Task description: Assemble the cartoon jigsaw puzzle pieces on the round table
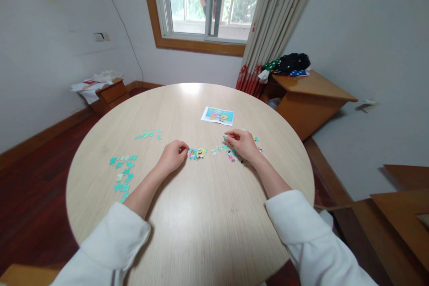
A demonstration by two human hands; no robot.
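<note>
On the round table point(187, 232), a small joined section of jigsaw puzzle point(197, 154) shows a yellow cartoon figure. My left hand point(173, 156) rests at its left edge, fingers curled with thumb and fingertips together; whether a piece is between them cannot be made out. Over a pile of loose puzzle pieces point(232, 158) on the right, my right hand point(244, 144) pinches a small teal puzzle piece point(225, 137). Part of the pile is hidden under that hand. A few loose pieces point(214, 152) lie between the section and the pile.
A creased picture sheet point(218, 116) lies beyond my hands. Teal pieces sit in groups at the left, one farther back point(148, 134) and one nearer point(124, 172). A wooden cabinet point(311, 87) with cloths stands at the right, behind the table; a small stool point(112, 94) stands back left.
</note>
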